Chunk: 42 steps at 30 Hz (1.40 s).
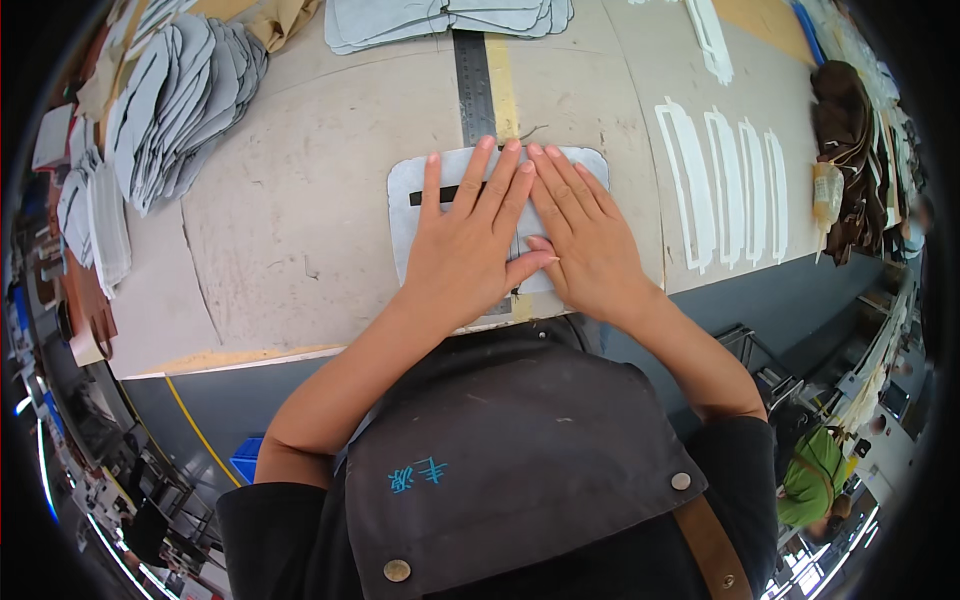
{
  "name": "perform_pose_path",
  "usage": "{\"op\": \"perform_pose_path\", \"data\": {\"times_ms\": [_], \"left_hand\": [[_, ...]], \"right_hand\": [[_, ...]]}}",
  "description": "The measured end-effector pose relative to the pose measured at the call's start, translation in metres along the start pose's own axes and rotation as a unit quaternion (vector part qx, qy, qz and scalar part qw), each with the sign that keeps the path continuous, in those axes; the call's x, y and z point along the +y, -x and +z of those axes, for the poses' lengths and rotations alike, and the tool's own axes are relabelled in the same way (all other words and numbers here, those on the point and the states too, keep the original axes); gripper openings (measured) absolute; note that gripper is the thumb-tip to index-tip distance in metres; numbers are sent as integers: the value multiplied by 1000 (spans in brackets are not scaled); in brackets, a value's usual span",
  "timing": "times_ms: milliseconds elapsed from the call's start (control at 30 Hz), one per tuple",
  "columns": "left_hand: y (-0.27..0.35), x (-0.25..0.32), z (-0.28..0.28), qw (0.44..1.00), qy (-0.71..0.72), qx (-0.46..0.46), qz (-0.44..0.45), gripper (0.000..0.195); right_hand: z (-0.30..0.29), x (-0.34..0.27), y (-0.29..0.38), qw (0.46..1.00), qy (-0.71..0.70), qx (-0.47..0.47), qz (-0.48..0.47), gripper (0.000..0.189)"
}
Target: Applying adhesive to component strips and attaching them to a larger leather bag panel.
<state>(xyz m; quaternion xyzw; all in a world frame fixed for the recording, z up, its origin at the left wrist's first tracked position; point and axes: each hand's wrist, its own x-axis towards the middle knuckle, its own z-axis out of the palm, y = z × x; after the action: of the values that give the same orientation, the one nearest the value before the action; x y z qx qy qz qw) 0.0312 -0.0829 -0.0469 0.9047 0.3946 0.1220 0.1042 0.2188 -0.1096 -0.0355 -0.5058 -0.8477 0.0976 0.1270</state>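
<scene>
My left hand (466,236) rests palm down, fingers spread, on a light-grey panel (403,214) with rounded corners. Beside it my right hand (589,236) is pressed flat on the panel's right half, its fingers close together but extended. The thumbs meet near the panel's middle, where a dark line runs lengthwise. A short black strip (427,197) shows on the panel, partly under my left fingers. Beneath the panel runs a steel ruler (474,94), with yellow tape (501,82) along its right side. Neither hand grasps anything.
A stack of grey panels (382,22) sits at the table's (300,187) far side, and a fanned pile of grey pieces (169,112) at left. White strip loops (684,195) lie right. Beyond are a squeeze bottle (827,191) and brown material (847,112). Someone in green (817,469) is lower right.
</scene>
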Motion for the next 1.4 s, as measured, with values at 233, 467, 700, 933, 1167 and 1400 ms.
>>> {"op": "perform_pose_path", "data": {"times_ms": [233, 467, 700, 933, 1167, 1400], "left_hand": [[11, -11, -11, 1000, -1, -21, 1, 84], [15, -17, -19, 998, 2, -55, 27, 91], [15, -29, -40, 992, 49, -117, 9, 101], [-44, 24, -15, 978, 163, -1, 126, 68], [-100, 105, 31, 939, 226, 17, 258, 42], [-104, 114, 46, 944, 213, 10, 253, 39]], "right_hand": [[-4, 9, 9, 999, 0, 2, 32, 71], [-9, 17, 24, 998, 23, 24, 55, 72], [-17, 13, 57, 991, 9, 43, 126, 69], [-57, 25, 129, 824, -344, 256, 371, 41], [-73, 34, 148, 574, -630, 197, 484, 48], [-78, 34, 148, 496, -718, 176, 455, 46]]}}
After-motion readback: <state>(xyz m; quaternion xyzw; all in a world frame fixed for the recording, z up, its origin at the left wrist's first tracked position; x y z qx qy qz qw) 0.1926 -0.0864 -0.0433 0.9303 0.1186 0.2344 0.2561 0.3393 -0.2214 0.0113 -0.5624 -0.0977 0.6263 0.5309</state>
